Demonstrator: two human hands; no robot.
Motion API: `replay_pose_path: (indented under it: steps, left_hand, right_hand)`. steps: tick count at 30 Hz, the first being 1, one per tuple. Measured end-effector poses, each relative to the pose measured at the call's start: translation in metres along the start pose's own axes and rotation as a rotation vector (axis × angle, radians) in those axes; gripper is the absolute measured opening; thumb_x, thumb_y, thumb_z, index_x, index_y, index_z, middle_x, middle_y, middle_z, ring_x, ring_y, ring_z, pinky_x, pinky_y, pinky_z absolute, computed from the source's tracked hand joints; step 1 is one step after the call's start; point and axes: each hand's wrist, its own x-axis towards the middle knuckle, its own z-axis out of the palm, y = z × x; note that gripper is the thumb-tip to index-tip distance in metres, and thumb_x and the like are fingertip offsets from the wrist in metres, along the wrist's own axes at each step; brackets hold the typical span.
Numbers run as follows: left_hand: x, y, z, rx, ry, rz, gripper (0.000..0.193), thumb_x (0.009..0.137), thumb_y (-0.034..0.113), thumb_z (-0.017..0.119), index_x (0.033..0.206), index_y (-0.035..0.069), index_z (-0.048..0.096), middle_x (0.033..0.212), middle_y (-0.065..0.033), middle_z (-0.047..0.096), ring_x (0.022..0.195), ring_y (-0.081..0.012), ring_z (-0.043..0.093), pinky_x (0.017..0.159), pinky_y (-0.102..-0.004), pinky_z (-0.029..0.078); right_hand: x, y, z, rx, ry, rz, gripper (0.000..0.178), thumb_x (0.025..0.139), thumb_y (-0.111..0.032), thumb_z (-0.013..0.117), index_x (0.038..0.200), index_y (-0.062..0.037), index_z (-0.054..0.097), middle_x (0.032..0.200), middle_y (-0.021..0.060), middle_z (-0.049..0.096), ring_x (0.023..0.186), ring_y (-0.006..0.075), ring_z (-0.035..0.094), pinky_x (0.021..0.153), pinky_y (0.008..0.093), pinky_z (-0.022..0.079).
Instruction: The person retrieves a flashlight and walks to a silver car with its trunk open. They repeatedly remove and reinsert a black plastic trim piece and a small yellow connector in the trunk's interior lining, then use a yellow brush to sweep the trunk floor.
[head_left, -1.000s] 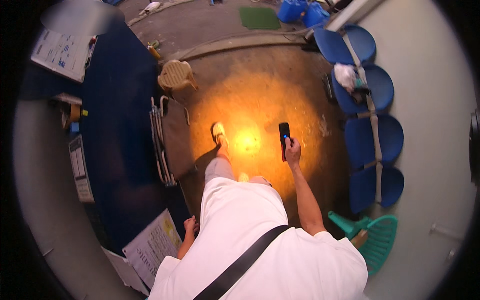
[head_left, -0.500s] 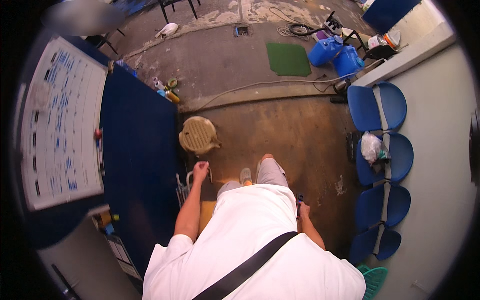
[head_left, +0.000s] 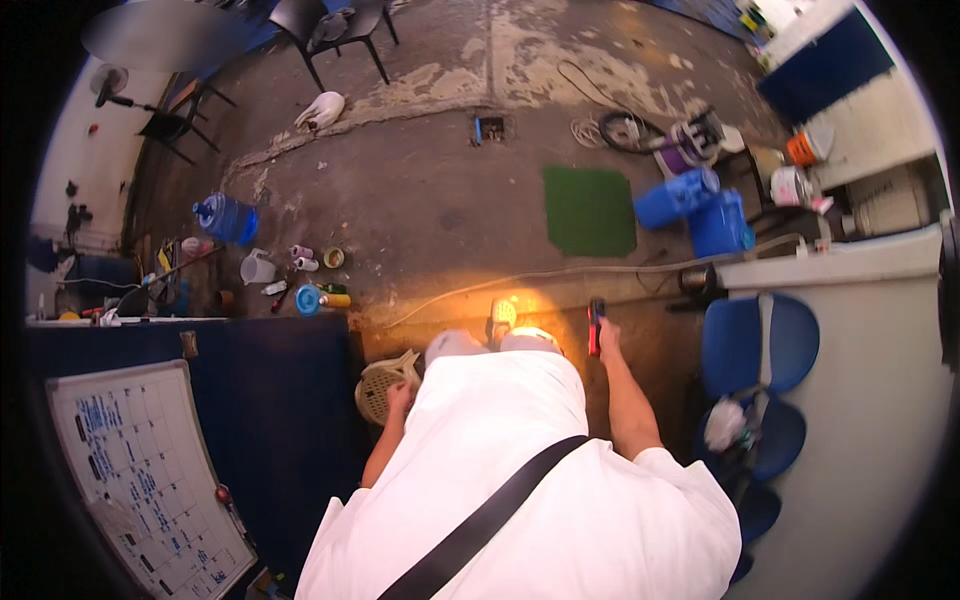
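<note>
My right hand point(head_left: 609, 338) is closed around a slim red and black handheld tool point(head_left: 597, 328), held out ahead at my right side. Its exact kind is not clear. At my left side my left hand point(head_left: 399, 394) hangs with its fingers loosely curled, and no object shows in it. Just under that hand in the view stands a round beige plastic stool point(head_left: 378, 388) with a slotted top. Whether the hand touches the stool I cannot tell. Between my legs and the floor sill, a bright warm patch of light falls around one shoe point(head_left: 503, 312).
A blue partition point(head_left: 280, 400) with a whiteboard point(head_left: 150, 480) runs along my left; blue chairs point(head_left: 735, 345) line the right wall. A hose point(head_left: 560, 272) crosses ahead. Beyond lie a green mat point(head_left: 590, 212), blue jerrycans point(head_left: 720, 225), a floor opening point(head_left: 490, 130) and a water bottle point(head_left: 228, 218).
I have moved forward, so the stool, chairs and whiteboard sit lower in view. My right hand has swung forward with the tool. Light now shows on the floor near my feet.
</note>
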Motion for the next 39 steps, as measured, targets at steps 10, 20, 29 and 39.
replay_pose_path:
  steps: [10,20,29,39]
  left_hand:
    - [0.124,0.186,0.037,0.111,-0.075,-0.152,0.038,0.089,0.04,0.077,0.102,0.005,0.079,0.082,-0.011,0.075,0.074,-0.0202,0.07,0.07,-0.0404,0.055]
    - [0.423,0.708,0.02,0.051,0.087,0.214,0.043,0.095,0.037,0.073,0.113,-0.002,0.071,0.085,-0.0077,0.072,0.065,-0.0162,0.066,0.059,-0.033,0.052]
    - [0.6,1.135,0.038,0.04,0.128,0.705,0.037,0.1,0.031,0.069,0.117,-0.001,0.068,0.095,-0.007,0.073,0.08,-0.0148,0.069,0.072,-0.0331,0.053]
    - [0.713,1.135,0.084,0.189,-0.049,0.325,0.047,0.089,0.045,0.068,0.109,0.004,0.077,0.092,-0.0243,0.075,0.078,-0.0421,0.072,0.076,-0.0486,0.056]
  right_hand:
    - [0.263,-0.492,0.246,-0.208,-0.136,-0.513,0.047,0.097,-0.038,0.059,0.084,0.0074,0.066,0.073,0.0231,0.065,0.071,0.0371,0.064,0.071,0.0459,0.048]
    - [0.321,-0.46,0.315,-0.389,0.109,-0.011,0.053,0.087,-0.043,0.065,0.089,0.0097,0.073,0.079,0.0206,0.071,0.071,0.0304,0.064,0.073,0.0489,0.049]
    - [0.406,-0.508,0.38,-0.567,0.005,0.321,0.057,0.088,-0.044,0.055,0.112,0.0041,0.073,0.103,0.0184,0.072,0.094,0.0275,0.07,0.082,0.0458,0.054]
    - [0.764,-1.111,0.687,0.272,-0.385,0.009,0.034,0.097,-0.04,0.05,0.088,-0.0094,0.061,0.069,0.0068,0.063,0.054,0.0213,0.061,0.052,0.0378,0.051]
